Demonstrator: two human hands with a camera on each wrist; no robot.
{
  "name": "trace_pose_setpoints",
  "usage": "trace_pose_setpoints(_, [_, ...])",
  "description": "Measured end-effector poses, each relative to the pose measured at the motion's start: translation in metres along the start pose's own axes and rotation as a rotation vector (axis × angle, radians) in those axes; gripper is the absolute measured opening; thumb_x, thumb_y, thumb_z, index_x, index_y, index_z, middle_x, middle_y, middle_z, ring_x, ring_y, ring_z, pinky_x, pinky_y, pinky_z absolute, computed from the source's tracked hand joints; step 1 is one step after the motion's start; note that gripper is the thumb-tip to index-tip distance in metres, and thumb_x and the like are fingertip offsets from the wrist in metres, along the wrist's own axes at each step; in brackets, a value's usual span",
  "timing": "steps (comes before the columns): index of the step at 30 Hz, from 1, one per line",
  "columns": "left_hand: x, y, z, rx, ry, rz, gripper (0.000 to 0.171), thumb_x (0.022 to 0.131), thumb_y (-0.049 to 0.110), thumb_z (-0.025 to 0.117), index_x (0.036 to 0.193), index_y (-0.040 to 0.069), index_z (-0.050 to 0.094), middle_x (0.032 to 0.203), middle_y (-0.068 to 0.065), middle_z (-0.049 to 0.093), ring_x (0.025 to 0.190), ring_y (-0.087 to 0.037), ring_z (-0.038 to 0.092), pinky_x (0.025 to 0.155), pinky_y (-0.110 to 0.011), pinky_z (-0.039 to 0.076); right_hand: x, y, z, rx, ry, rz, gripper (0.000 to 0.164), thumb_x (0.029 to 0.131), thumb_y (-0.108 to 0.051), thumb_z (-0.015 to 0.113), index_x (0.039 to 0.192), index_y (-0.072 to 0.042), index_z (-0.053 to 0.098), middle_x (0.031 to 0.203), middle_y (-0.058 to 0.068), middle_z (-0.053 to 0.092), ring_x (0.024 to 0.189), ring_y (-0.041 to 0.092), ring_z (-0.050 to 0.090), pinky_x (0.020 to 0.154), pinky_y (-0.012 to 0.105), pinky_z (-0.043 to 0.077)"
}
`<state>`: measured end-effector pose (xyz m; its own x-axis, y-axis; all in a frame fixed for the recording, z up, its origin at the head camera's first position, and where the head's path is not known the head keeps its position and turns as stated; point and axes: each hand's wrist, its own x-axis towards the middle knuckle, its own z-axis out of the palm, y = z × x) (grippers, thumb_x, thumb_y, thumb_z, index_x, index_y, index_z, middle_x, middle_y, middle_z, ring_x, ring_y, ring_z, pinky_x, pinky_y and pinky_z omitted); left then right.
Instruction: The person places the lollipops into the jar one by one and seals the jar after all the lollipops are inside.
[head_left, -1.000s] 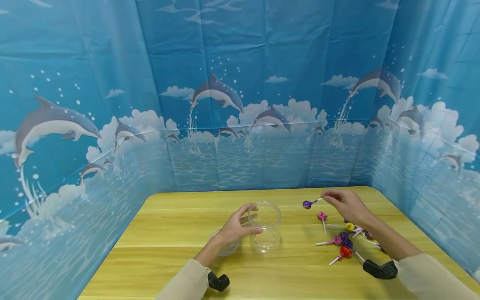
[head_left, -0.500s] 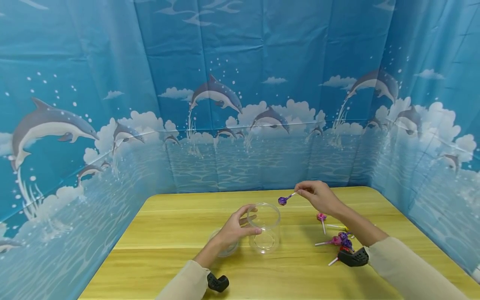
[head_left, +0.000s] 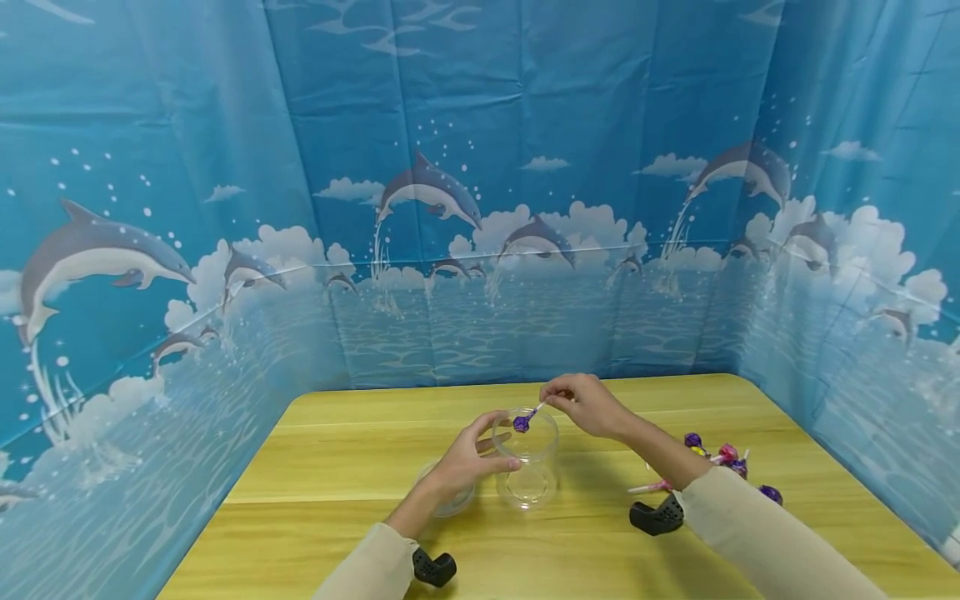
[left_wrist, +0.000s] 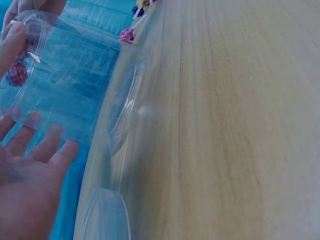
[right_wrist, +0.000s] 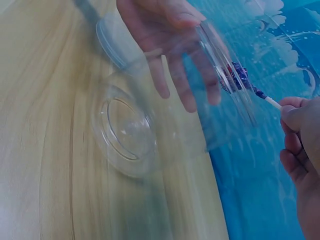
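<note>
A clear plastic jar [head_left: 534,468] stands upright on the table, its open mouth facing up. My left hand [head_left: 463,458] holds it from the left, with the thumb near the rim and the fingers spread round the far side. By the end of its white stick, my right hand [head_left: 588,405] pinches a lollipop [head_left: 521,424] in a purple wrapper. Its candy head points down at the jar's mouth, overlapping the rim in the right wrist view. Through the clear wall, the jar's round base [right_wrist: 122,130] shows with no candy on it.
A clear round lid [head_left: 454,502] lies left of the jar, partly behind the left forearm. Several wrapped lollipops [head_left: 727,454] are scattered at the right of the wooden table [head_left: 337,467], some hidden by the right arm. A blue dolphin curtain [head_left: 480,317] hangs behind.
My right hand has carried the purple lollipop leftward, from above the scattered lollipops to the jar's mouth. The left hand and the jar have stayed in place.
</note>
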<state>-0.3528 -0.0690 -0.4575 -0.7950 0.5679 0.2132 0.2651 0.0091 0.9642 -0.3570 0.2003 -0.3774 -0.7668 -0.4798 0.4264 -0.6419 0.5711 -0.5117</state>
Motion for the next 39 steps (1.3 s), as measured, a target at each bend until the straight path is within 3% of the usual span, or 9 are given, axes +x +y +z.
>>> trace_pose_setpoints(4, [0.0,0.0,0.0,-0.007,-0.005,0.001,0.072,0.096,0.013,0.077,0.158,0.018,0.041,0.161,-0.015,0.033,0.141,-0.045,0.042,0.099,-0.043,0.054,0.005,-0.005,0.008,-0.042,-0.027,-0.036,0.014,0.102,-0.002,0.064,0.104,-0.007,0.077,0.099,0.005,0.072,0.082,0.012,0.06,0.072,0.035,0.052])
trace_pose_setpoints(11, [-0.001,0.002,0.0,0.046,-0.005,0.005,0.075,0.096,0.023,0.078,0.16,0.015,0.039,0.153,-0.008,0.044,0.14,-0.043,0.043,0.101,-0.044,0.052,0.013,-0.011,0.019,-0.09,-0.078,-0.14,0.015,0.099,0.002,0.066,0.103,-0.006,0.078,0.1,0.002,0.074,0.076,0.009,0.061,0.065,0.029,0.053])
trace_pose_setpoints(21, [-0.002,0.003,0.0,0.03,0.0,-0.003,0.073,0.095,0.021,0.079,0.158,0.02,0.041,0.155,-0.01,0.043,0.141,-0.044,0.043,0.1,-0.045,0.053,0.02,-0.014,0.027,-0.159,-0.107,-0.294,0.011,0.095,0.002,0.072,0.099,-0.004,0.081,0.097,0.004,0.076,0.089,0.018,0.071,0.076,0.035,0.059])
trace_pose_setpoints(28, [-0.002,0.004,-0.002,0.001,-0.011,-0.015,0.073,0.095,0.023,0.079,0.158,0.021,0.041,0.163,-0.01,0.032,0.142,-0.042,0.043,0.099,-0.043,0.054,0.026,-0.023,0.027,-0.273,-0.205,-0.318,0.01,0.095,-0.003,0.074,0.097,-0.01,0.082,0.094,0.0,0.076,0.088,0.013,0.07,0.079,0.034,0.058])
trace_pose_setpoints(39, [-0.002,0.001,-0.001,-0.017,-0.019,-0.003,0.072,0.098,0.015,0.074,0.16,0.02,0.038,0.164,-0.011,0.029,0.143,-0.042,0.041,0.099,-0.043,0.054,0.028,-0.027,0.027,-0.286,-0.28,-0.304,0.012,0.093,0.001,0.076,0.101,-0.005,0.083,0.096,0.004,0.078,0.088,0.015,0.071,0.08,0.034,0.059])
